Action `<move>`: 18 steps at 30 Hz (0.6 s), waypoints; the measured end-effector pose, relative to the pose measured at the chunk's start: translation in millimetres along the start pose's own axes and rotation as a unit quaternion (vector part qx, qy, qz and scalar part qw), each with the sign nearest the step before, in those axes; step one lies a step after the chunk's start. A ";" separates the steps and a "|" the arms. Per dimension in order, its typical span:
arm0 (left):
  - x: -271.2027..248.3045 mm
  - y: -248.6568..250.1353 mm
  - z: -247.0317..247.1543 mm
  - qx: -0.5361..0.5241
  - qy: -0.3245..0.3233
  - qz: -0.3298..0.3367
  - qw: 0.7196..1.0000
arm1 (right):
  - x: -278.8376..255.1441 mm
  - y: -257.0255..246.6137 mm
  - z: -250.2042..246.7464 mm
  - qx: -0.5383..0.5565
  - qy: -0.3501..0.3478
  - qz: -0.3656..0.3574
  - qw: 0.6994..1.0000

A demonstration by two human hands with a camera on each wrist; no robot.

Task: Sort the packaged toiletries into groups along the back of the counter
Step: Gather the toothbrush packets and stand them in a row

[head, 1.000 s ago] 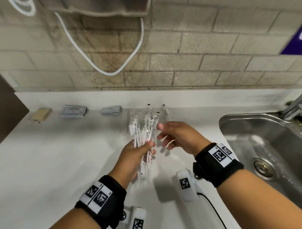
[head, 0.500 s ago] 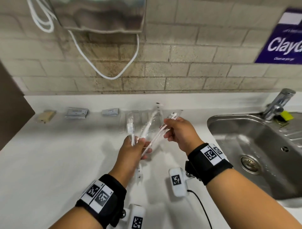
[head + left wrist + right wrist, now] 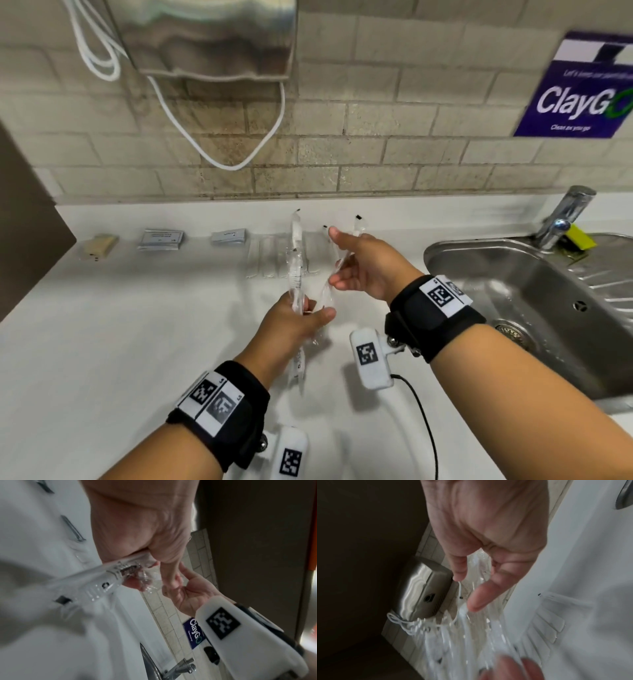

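Observation:
My left hand [image 3: 308, 311] grips a bundle of clear-wrapped toothbrushes [image 3: 296, 263] by their lower ends, standing nearly upright above the white counter [image 3: 120, 325]. My right hand [image 3: 337, 260] pinches one more wrapped toothbrush [image 3: 358, 228], which slants from the back of the counter down toward the left hand. The left wrist view shows the left hand [image 3: 145, 561] curled round the wrappers [image 3: 102, 580]. In the right wrist view, crinkled clear wrapping [image 3: 471, 623] runs past the right hand [image 3: 471, 588]. Along the back lie a tan packet [image 3: 99, 244], two grey boxes [image 3: 161, 238] [image 3: 228, 236] and flat wrapped toothbrushes [image 3: 270, 262].
A steel sink [image 3: 507, 274] with a faucet [image 3: 565, 216] and a yellow sponge [image 3: 580, 240] fills the right side. A steel hand dryer [image 3: 212, 37] with a white cord [image 3: 212, 150] hangs on the brick wall. A purple sign [image 3: 582, 99] is at upper right.
My right hand has taken one wrapped toothbrush from the bundle and drawn it right and toward the back. The left hand stays gripping the rest. The head view has tilted upward.

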State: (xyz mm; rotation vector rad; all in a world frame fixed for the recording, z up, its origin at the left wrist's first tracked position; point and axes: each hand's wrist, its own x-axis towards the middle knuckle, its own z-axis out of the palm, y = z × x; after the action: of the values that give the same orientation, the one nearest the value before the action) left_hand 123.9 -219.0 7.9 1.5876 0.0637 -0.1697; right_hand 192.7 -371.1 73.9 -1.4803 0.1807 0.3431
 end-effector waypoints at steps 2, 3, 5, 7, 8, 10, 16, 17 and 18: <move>0.7 -2.0 -4.0 -0.045 -0.004 -0.013 0.999 | -1.3 -6.0 -5.7 -0.019 0.001 -0.009 1.000; 0.9 -2.5 -5.1 -0.062 -0.010 -0.016 0.998 | -1.0 -8.0 -9.3 -0.033 0.001 -0.020 0.999; 0.3 -2.4 -5.4 -0.094 -0.024 -0.028 0.995 | 1.7 -10.3 -17.9 -0.035 0.016 -0.065 0.997; -0.5 -2.4 -5.5 -0.109 -0.040 -0.042 0.992 | 5.2 -11.3 -24.7 -0.041 0.046 -0.119 0.991; -1.0 -2.4 -5.2 -0.109 -0.047 -0.046 0.992 | 6.5 -11.6 -26.4 -0.059 0.063 -0.136 0.987; -1.0 -3.2 -6.3 -0.090 -0.052 -0.047 0.994 | 10.6 -11.2 -27.6 -0.096 0.094 -0.155 0.979; 1.8 -4.1 -11.8 -0.094 -0.041 -0.040 0.994 | 26.0 -13.2 -37.5 -0.133 0.157 -0.148 0.967; 2.5 -3.0 -12.6 -0.103 -0.042 -0.042 0.993 | 27.3 -12.8 -38.7 -0.141 0.161 -0.145 0.966; 3.5 -1.8 -12.8 -0.102 -0.043 -0.043 0.993 | 28.5 -12.5 -39.3 -0.146 0.165 -0.142 0.965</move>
State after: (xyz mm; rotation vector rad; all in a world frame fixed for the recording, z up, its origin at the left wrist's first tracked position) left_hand 128.0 -206.4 5.8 1.3721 0.0807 -0.2905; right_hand 227.2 -407.5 72.8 -1.8244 0.1851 -0.1188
